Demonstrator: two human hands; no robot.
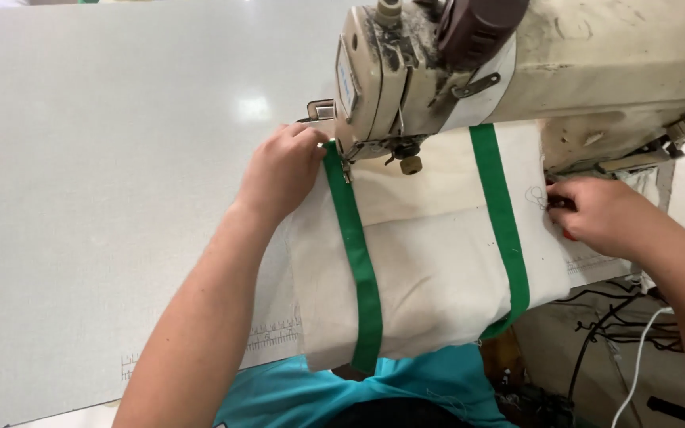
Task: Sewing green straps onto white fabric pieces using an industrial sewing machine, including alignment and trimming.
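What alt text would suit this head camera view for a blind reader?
A person's left hand presses cream fabric with green straps under a worn sewing machine; the right hand pinches something small at the fabric's edge.

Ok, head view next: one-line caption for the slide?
Left hand presses a green strap on cream fabric at the sewing machine; right hand pinches a small dark tool.
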